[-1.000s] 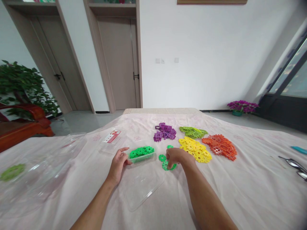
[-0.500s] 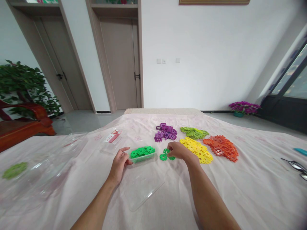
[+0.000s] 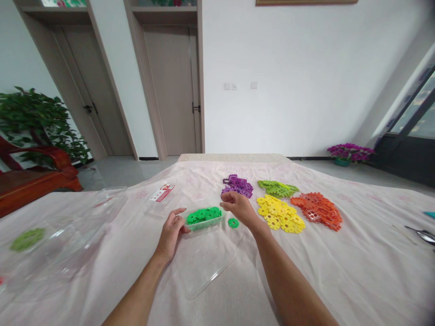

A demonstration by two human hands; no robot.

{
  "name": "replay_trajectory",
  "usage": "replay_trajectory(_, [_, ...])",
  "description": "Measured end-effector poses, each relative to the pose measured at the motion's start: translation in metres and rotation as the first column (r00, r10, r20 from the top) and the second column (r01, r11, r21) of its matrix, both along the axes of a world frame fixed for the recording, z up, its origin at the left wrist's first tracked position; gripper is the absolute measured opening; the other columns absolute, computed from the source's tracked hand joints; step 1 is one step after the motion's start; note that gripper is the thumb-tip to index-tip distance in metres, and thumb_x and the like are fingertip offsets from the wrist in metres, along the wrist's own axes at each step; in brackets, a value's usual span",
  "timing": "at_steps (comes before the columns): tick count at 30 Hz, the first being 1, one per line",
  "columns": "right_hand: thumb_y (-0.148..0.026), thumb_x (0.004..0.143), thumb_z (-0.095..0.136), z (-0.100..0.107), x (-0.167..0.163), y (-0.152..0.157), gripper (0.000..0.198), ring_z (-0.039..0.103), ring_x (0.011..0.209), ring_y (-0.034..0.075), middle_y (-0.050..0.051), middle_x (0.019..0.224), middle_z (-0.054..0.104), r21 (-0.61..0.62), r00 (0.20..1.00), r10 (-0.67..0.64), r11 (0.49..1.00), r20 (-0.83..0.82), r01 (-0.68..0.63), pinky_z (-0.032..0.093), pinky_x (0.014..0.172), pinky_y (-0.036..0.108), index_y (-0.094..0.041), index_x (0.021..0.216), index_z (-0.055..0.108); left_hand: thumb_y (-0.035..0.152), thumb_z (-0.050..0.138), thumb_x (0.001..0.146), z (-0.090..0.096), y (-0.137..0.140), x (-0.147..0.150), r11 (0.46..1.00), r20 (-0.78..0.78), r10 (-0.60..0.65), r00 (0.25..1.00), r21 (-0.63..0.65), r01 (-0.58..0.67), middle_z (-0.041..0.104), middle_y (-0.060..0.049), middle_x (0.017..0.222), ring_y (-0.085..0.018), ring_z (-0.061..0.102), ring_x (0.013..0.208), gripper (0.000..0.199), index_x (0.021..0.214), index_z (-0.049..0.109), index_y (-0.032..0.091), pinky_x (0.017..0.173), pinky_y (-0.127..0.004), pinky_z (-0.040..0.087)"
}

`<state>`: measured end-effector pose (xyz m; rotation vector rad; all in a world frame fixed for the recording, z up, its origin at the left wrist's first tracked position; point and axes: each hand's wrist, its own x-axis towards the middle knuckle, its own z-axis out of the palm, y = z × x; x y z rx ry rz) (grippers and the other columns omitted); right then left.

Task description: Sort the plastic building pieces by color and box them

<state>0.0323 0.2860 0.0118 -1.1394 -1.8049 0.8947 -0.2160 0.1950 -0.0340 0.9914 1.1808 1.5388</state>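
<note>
My left hand (image 3: pixel 171 232) grips the left end of a clear plastic box (image 3: pixel 207 224), thumb and fingers closed on its wall. Inside the box lies a heap of green snowflake-shaped plastic discs (image 3: pixel 204 215). My right hand (image 3: pixel 239 209) is just past the box's right end, its fingers curled together; what they hold, if anything, is hidden. Below that hand, a single green disc (image 3: pixel 233 222) lies on the cloth. A clear plastic lid (image 3: pixel 205 269) rests flat in front of the box.
Beyond and right of my right hand lie piles of purple pieces (image 3: pixel 242 186), lime-green pieces (image 3: pixel 277 188), yellow discs (image 3: pixel 282 215) and orange pieces (image 3: pixel 321 210). Clear packaging (image 3: pixel 68 240) covers the table's left side, near a labelled clear lid (image 3: pixel 161 199). Glasses (image 3: pixel 424 235) lie far right.
My right hand has moved left and up from the loose green discs to the box's right end. Of the green discs on the cloth, only one is left. My left hand stays on the box.
</note>
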Motion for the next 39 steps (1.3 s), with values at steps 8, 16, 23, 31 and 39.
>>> replay_trajectory(8, [-0.018,0.078,0.066,-0.011,0.055,0.010,0.039,0.061,0.111,0.026,0.012,0.118,0.068,0.115,0.697,-0.267,0.960,0.666,0.257,0.043,0.095,0.033,-0.018,0.117,0.069,0.039,0.069,0.071,0.001,0.000,0.001,1.000,0.032,0.010,0.999,-0.008,-0.010,0.054,0.008,0.062,-0.011,0.058,0.056,0.051,0.118,0.061,0.020,0.065,-0.026,0.053])
replay_trajectory(16, [-0.017,0.076,0.065,-0.029,0.058,0.016,0.036,0.063,0.106,0.027,0.014,0.110,0.068,0.052,0.583,-0.199,0.964,0.788,0.259,0.043,0.084,0.030,-0.019,0.112,0.071,0.038,0.066,0.074,0.000,0.001,0.000,1.000,0.008,-0.004,1.000,-0.013,0.004,0.052,0.009,0.062,-0.011,0.058,0.057,0.048,0.119,0.058,0.020,0.068,-0.029,0.054])
replay_trajectory(23, [-0.019,0.067,0.074,-0.034,0.061,0.017,0.035,0.065,0.095,0.022,0.007,0.100,0.072,-0.029,0.704,-0.158,0.969,0.692,0.246,0.044,0.076,0.027,-0.019,0.103,0.071,0.040,0.068,0.071,0.003,0.000,0.002,1.000,0.031,0.001,1.000,-0.017,0.000,0.053,0.009,0.061,-0.011,0.057,0.056,0.051,0.117,0.060,0.019,0.066,-0.028,0.055])
replay_trajectory(31, [-0.022,0.065,0.080,-0.029,0.051,0.015,0.047,0.063,0.066,0.015,0.003,0.080,0.069,-0.289,0.920,-0.034,0.944,0.390,0.157,0.046,0.062,0.025,-0.015,0.109,0.068,0.038,0.068,0.073,0.002,0.001,0.002,1.000,0.023,-0.005,1.000,-0.003,0.005,0.051,0.009,0.063,-0.010,0.056,0.055,0.050,0.118,0.058,0.019,0.066,-0.029,0.055])
replay_trajectory(39, [-0.036,0.050,0.090,-0.008,0.035,-0.011,0.085,0.061,0.104,0.025,0.007,0.125,0.054,-0.183,0.697,0.111,0.983,0.708,0.028,0.045,0.080,0.030,-0.028,0.129,0.059,0.037,0.067,0.074,0.001,0.001,0.001,1.000,0.009,-0.001,1.000,-0.007,0.001,0.053,0.008,0.064,-0.010,0.057,0.056,0.049,0.119,0.058,0.019,0.066,-0.028,0.055])
